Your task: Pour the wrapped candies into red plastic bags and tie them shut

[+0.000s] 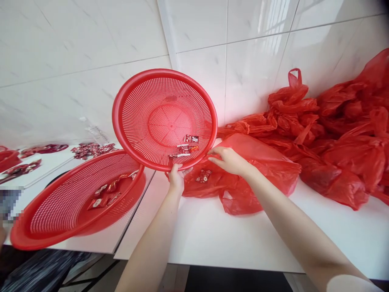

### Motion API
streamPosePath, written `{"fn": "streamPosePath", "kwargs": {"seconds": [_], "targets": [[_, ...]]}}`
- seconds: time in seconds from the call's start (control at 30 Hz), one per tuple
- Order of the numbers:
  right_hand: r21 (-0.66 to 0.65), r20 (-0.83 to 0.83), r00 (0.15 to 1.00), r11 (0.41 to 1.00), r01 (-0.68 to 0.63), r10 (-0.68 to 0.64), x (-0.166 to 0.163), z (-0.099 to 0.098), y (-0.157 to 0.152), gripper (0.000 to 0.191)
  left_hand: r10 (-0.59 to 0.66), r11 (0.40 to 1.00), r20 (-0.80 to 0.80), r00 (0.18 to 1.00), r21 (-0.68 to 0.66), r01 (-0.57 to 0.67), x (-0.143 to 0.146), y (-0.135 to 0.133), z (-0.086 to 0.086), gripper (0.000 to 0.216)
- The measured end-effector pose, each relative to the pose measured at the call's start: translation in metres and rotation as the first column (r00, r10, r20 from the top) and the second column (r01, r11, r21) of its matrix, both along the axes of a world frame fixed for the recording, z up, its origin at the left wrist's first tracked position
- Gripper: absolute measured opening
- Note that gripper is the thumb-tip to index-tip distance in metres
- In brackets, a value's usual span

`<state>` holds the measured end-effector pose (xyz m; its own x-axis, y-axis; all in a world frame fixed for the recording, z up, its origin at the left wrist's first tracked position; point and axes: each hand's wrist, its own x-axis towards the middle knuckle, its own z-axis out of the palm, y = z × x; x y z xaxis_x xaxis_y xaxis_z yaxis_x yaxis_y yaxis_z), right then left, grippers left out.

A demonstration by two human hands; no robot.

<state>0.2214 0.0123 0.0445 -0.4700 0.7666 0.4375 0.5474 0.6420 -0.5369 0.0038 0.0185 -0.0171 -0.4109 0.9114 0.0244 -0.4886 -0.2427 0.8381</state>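
My left hand (176, 178) grips the lower rim of a round red perforated basket (146, 109), which is tilted up on edge towards me. A few small red candy packets (187, 146) lie at its lower right inside. My right hand (229, 160) is closed on the mouth of a red plastic bag (258, 170) lying on the white counter, right beside the basket's rim. One candy packet (203, 176) shows through the bag.
A second red perforated basket (60, 207) with several packets sits on the counter at the left. A heap of red plastic bags (340, 134) fills the right side against the tiled wall. More packets (91, 149) lie at the far left. The counter's front edge (227, 263) is near me.
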Motion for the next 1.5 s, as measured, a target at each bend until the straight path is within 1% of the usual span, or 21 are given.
{"fn": "streamPosePath", "kwargs": {"seconds": [0.1,0.13,0.2,0.27,0.3,0.33,0.43,0.5,0.53,0.6,0.7,0.83,0.9,0.97,1.03,1.1,1.2,1.27,1.33,1.4,1.5], "targets": [[0.188,-0.043,0.995,0.978,0.093,-0.086,-0.002,0.002,0.000,0.029,0.005,1.000,-0.020,1.000,0.008,-0.004,0.009,-0.006,-0.001,0.028],[0.234,-0.020,0.992,0.964,0.129,-0.127,-0.004,0.001,0.000,0.033,-0.029,1.000,-0.028,0.999,0.004,0.029,0.014,-0.010,-0.001,0.030],[0.301,0.073,0.966,0.929,0.214,-0.246,-0.007,-0.006,0.000,0.048,-0.163,0.986,-0.023,0.986,-0.023,0.162,0.026,-0.019,0.000,0.032],[0.311,0.192,0.912,0.904,0.293,-0.362,-0.010,-0.014,0.000,0.065,-0.314,0.948,0.010,0.949,-0.057,0.314,0.039,-0.028,0.001,0.035],[0.289,0.251,0.887,0.905,0.313,-0.387,-0.011,-0.018,0.000,0.070,-0.366,0.928,0.024,0.930,-0.068,0.366,0.043,-0.032,0.001,0.036],[0.253,0.307,0.872,0.916,0.312,-0.381,-0.012,-0.021,-0.001,0.073,-0.395,0.915,0.032,0.918,-0.076,0.396,0.047,-0.034,0.001,0.036],[0.141,0.433,0.868,0.969,0.203,-0.244,-0.014,-0.020,-0.004,0.068,-0.393,0.915,0.027,0.919,-0.084,0.394,0.047,-0.035,0.000,0.034],[0.128,0.455,0.874,0.983,0.128,-0.173,-0.014,-0.016,-0.006,0.063,-0.385,0.919,0.022,0.923,-0.085,0.385,0.044,-0.033,0.001,0.030],[0.136,0.452,0.878,0.985,0.106,-0.157,-0.014,-0.013,-0.007,0.060,-0.387,0.918,0.021,0.922,-0.085,0.387,0.042,-0.032,0.002,0.029],[0.152,0.430,0.888,0.982,0.109,-0.165,-0.013,-0.011,-0.005,0.052,-0.389,0.918,0.015,0.921,-0.085,0.388,0.040,-0.031,0.003,0.030],[0.147,0.406,0.881,0.969,0.200,-0.243,-0.010,-0.013,0.004,0.041,-0.395,0.914,0.006,0.919,-0.097,0.394,0.042,-0.032,0.001,0.033],[0.160,0.384,0.819,0.904,0.396,-0.427,-0.004,-0.020,0.014,0.039,-0.406,0.907,-0.006,0.914,-0.119,0.403,0.046,-0.033,-0.004,0.029],[0.154,0.312,0.822,0.879,0.452,-0.477,-0.002,-0.022,0.017,0.037,-0.405,0.908,-0.016,0.914,-0.127,0.400,0.047,-0.034,-0.005,0.026],[0.120,0.186,0.857,0.877,0.466,-0.481,0.000,-0.022,0.018,0.034,-0.396,0.911,-0.027,0.918,-0.132,0.390,0.046,-0.033,-0.005,0.024],[0.062,0.026,0.898,0.897,0.437,-0.439,0.001,-0.022,0.018,0.032,-0.351,0.931,-0.042,0.935,-0.120,0.344,0.042,-0.030,-0.004,0.025],[-0.012,-0.132,0.919,0.928,0.372,-0.370,0.000,-0.021,0.018,0.030,-0.275,0.958,-0.057,0.960,-0.097,0.269,0.036,-0.025,-0.003,0.028],[-0.127,-0.320,0.911,0.964,0.233,-0.262,-0.008,-0.026,0.019,0.030,-0.166,0.985,-0.048,0.985,-0.061,0.163,0.023,-0.014,-0.001,0.028],[-0.194,-0.406,0.894,0.974,0.116,-0.188,-0.017,-0.033,0.019,0.032,-0.083,0.996,-0.025,0.996,-0.028,0.082,0.015,-0.008,0.001,0.028],[-0.239,-0.450,0.887,0.971,-0.005,-0.106,-0.027,-0.042,0.018,0.033,-0.010,1.000,0.000,1.000,0.001,0.010,0.007,-0.003,0.004,0.032],[-0.262,-0.449,0.892,0.962,-0.081,-0.047,-0.034,-0.049,0.017,0.034,0.020,1.000,0.015,1.000,0.012,-0.020,0.003,-0.001,0.006,0.033],[-0.250,-0.410,0.912,0.964,-0.093,-0.018,-0.037,-0.051,0.013,0.032,0.025,1.000,0.011,1.000,0.005,-0.025,0.000,0.000,0.006,0.027]]}}
